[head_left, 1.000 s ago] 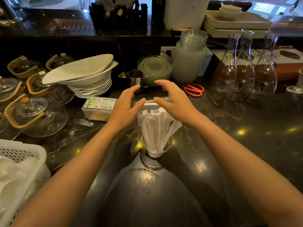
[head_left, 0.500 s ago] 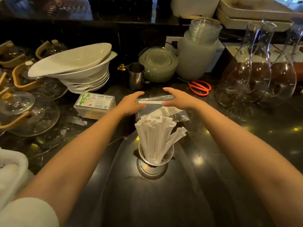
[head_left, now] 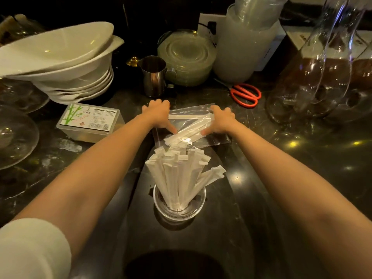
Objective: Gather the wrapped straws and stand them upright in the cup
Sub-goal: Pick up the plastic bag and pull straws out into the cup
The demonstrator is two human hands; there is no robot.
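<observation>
A clear glass cup (head_left: pixel 161 202) stands on the dark counter close to me, with a bundle of white paper-wrapped straws (head_left: pixel 177 174) upright in it, fanning out at the top. Just beyond it lies a clear plastic bag (head_left: pixel 191 111) holding a few more wrapped straws (head_left: pixel 187 131) lying flat. My left hand (head_left: pixel 158 112) grips the bag's left edge, fingers curled, thumb pressed onto the plastic. My right hand (head_left: pixel 220 120) grips the bag's right edge the same way. Both hands are well beyond the cup and apart from it.
A plastic toothpick box (head_left: pixel 88 121) sits left of the bag, with stacked white bowls (head_left: pixel 60 63) behind it. A steel jug (head_left: pixel 154 76) and red scissors (head_left: pixel 245 94) lie beyond the bag. Glass carafes (head_left: pixel 314 81) stand at right, and glass teapot lids (head_left: pixel 14 135) at left.
Both hands moved away from above the cup's straws, reached forward and came down onto the plastic bag, closing on its two edges. The view tilted down and closer.
</observation>
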